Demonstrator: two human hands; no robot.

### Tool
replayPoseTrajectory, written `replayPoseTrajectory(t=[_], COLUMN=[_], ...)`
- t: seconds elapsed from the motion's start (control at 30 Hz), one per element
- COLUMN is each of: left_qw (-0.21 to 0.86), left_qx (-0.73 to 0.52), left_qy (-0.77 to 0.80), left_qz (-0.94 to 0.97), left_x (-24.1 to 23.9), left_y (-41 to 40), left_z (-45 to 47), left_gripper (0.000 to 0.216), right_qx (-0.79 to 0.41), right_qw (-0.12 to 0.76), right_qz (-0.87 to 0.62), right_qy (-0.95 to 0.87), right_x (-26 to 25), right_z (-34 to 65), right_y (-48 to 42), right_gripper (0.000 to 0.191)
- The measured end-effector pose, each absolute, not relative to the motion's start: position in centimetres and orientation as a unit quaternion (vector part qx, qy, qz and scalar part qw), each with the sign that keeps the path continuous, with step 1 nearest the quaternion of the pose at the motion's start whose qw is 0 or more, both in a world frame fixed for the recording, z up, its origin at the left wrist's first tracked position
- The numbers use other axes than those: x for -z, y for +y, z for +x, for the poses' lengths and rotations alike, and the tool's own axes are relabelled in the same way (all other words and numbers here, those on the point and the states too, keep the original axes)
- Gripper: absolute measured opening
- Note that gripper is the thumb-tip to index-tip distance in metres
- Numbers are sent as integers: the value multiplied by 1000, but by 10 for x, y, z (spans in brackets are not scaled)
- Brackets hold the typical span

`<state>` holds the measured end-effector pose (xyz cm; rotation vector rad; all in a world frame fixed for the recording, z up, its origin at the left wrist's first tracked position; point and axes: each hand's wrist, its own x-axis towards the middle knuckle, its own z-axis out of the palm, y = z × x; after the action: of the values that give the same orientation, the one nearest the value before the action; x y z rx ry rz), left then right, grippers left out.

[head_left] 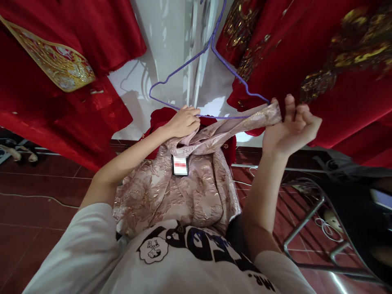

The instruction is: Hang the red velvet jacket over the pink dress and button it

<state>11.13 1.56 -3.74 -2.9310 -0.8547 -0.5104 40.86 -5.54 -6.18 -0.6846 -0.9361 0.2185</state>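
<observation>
A pink brocade garment (190,188) with a raised, shiny leaf pattern spreads over my lap. Its upper band (239,130) stretches up to the right, over the end of a purple hanger (188,63). My left hand (185,121) is closed around the hanger's bottom bar and the fabric below it. At the band's right end is my right hand (289,128), palm toward me. Some of its fingers hook behind the cloth while the others stand apart. A small dark-edged rectangle (180,165) with a blurred face lies on the garment.
Red garments with gold decoration hang at left (70,69) and right (352,53). A pale wall (165,36) stands behind the hanger. To the lower right is a metal-framed chair (306,220) with a black seat. Cables (43,197) run over the red tiled floor (24,245).
</observation>
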Motion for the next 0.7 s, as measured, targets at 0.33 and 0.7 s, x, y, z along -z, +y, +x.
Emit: replayPoseTrajectory(t=[0.33, 0.7], left_qw=[-13, -127], left_qx=[176, 226], left_qy=[-259, -272], left_qz=[-950, -927], left_x=[40, 36], left_y=[16, 13], left_z=[125, 130], left_gripper=[38, 32], right_qx=[-147, 88], right_qw=[683, 513], right_qz=[-402, -514], right_qy=[-592, -681], right_x=[-13, -12], right_z=[346, 375], right_y=[-48, -106], right_gripper=[6, 31])
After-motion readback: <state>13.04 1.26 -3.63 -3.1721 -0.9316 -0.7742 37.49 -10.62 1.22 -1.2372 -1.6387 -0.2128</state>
